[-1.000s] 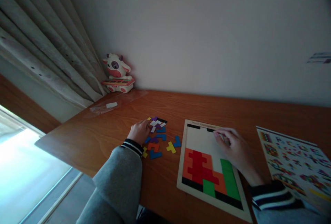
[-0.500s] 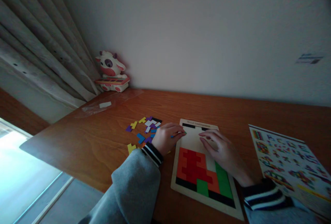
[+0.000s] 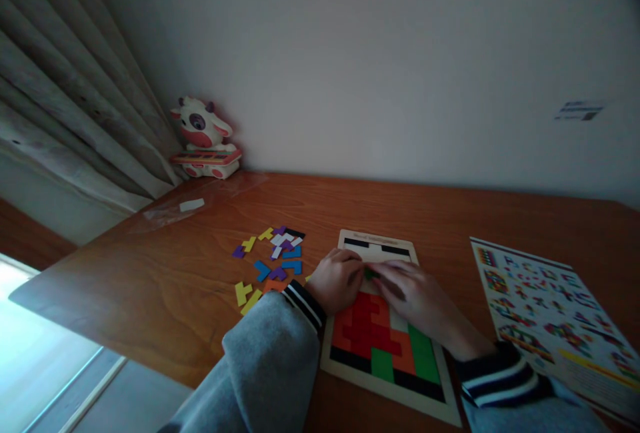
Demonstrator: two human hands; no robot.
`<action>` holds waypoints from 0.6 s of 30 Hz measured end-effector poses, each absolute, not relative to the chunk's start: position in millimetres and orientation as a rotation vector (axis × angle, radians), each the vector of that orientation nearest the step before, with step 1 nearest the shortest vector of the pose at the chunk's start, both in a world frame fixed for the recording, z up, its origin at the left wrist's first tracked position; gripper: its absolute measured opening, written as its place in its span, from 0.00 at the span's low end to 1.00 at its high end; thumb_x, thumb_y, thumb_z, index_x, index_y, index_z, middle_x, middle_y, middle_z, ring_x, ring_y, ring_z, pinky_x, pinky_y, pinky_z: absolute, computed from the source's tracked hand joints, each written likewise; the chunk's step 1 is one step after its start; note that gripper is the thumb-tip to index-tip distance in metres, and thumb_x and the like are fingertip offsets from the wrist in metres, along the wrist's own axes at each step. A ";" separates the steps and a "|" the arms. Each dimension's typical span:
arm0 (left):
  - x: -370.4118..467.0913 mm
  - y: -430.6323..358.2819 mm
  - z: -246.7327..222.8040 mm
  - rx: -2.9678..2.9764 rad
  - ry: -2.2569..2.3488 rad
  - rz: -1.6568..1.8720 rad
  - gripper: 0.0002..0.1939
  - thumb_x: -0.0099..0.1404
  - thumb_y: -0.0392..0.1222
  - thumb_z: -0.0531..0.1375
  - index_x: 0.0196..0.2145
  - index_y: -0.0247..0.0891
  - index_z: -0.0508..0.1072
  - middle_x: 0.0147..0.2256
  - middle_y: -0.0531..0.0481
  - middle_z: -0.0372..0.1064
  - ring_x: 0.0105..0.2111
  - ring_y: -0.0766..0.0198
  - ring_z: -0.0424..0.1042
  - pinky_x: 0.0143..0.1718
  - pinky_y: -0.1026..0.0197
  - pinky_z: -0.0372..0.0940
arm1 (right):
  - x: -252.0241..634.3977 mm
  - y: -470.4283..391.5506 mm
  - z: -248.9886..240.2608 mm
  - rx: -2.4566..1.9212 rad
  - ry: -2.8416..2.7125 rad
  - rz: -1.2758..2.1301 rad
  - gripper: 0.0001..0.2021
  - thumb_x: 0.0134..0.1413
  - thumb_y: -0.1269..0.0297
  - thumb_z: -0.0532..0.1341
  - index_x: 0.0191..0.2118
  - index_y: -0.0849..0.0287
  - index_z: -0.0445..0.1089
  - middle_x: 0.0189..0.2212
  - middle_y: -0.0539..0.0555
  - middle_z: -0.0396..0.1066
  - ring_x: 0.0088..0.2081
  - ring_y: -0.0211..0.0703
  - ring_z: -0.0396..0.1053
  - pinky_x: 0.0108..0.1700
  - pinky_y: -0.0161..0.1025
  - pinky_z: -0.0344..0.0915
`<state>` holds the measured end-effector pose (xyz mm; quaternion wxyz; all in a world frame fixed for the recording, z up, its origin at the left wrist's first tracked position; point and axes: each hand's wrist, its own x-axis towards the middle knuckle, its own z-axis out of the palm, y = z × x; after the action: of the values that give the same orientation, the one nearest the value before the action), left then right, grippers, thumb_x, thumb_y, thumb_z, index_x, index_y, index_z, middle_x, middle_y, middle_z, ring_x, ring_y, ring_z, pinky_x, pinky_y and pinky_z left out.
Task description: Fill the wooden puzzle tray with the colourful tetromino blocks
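Note:
A wooden puzzle board (image 3: 375,238) lies on the table under my hands. Red pieces (image 3: 369,330), orange pieces and green pieces (image 3: 425,354) fill its lower half, with black blocks along the edges. Over the pale upper part, my left hand (image 3: 336,280) is closed on a small green puzzle piece (image 3: 370,274). From the other side, the fingertips of my right hand (image 3: 415,296) meet it, closed on the same piece. Fingers hide most of that piece, and its shape cannot be made out.
Left of the board lie several loose puzzle pieces (image 3: 293,266) in yellow, blue, purple, white and orange. A printed pattern sheet (image 3: 545,313) is on the right. Farther back are a clear plastic bag (image 3: 165,216) and a cow toy (image 3: 205,140) near the curtain (image 3: 85,86).
My left hand has brought the green piece right and toward me, over the board's middle. My right hand has moved left, and its fingertips now meet the piece. The view has shifted slightly.

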<state>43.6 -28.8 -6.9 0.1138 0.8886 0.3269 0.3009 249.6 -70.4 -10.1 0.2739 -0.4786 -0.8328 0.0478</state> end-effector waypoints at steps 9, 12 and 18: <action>40.7 -31.7 -12.0 2.521 1.074 0.890 0.13 0.65 0.29 0.56 0.43 0.37 0.76 0.45 0.44 0.75 0.45 0.56 0.73 0.51 0.53 0.70 | 251.5 -64.1 -17.3 -1.470 -2.196 -0.122 0.19 0.68 0.58 0.52 0.60 0.55 0.67 0.52 0.61 0.75 0.53 0.54 0.71 0.55 0.57 0.63; 41.3 -31.6 -11.4 2.507 1.085 0.886 0.13 0.64 0.28 0.56 0.42 0.37 0.76 0.44 0.44 0.75 0.45 0.56 0.74 0.50 0.54 0.70 | 249.9 -63.7 -19.3 -1.520 -2.201 -0.075 0.21 0.70 0.56 0.49 0.62 0.56 0.63 0.54 0.61 0.73 0.56 0.55 0.68 0.56 0.59 0.60; 41.7 -32.0 -12.8 2.544 1.025 0.904 0.11 0.67 0.31 0.55 0.42 0.37 0.76 0.43 0.44 0.75 0.45 0.57 0.74 0.50 0.53 0.70 | 250.4 -63.2 -21.5 -1.498 -2.234 -0.041 0.21 0.70 0.53 0.49 0.62 0.53 0.64 0.56 0.59 0.72 0.57 0.55 0.68 0.55 0.60 0.60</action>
<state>41.7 -32.0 -12.8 0.1265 0.8739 0.3520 0.3105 250.4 -63.2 -21.5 0.2241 -0.5426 -0.8094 -0.0150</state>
